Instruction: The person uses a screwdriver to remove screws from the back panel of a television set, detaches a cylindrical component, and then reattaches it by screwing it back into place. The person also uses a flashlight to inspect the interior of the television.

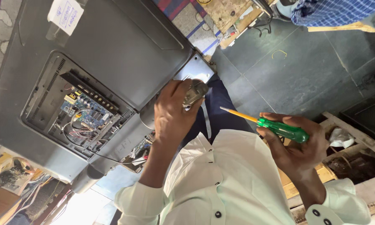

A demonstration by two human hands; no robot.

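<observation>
Screwdriver (275, 127): translucent green handle, yellow-orange shaft, thin metal tip. It sits in the right hand (298, 146), fingers wrapped closed round the handle, held in the air above the person's lap and pale shirt (229, 175). Long axis runs nearly level across the view, slightly tilted; the tip points toward the left hand (173, 114) and the television edge, handle end away from it. Judged light and stiff, the smooth plastic handle possibly slippery; the handle is the sensible place to grip, the tip sharp enough to scratch.

Left hand: fingers curled shut on a small grey metal part (194, 92), its exact kind too small to tell, pressed at the lower edge of the television's dark back cover (125, 50). That part looks rigid and small enough to fumble.

Outward: an opened recess in the cover shows a blue circuit board (85, 110) with loose wires, which looks fragile. A white paper label (65, 14) is taped near the cover's top. Dark tiled floor (304, 66) beyond; a checked blue cloth (333, 11) at the far edge.
</observation>
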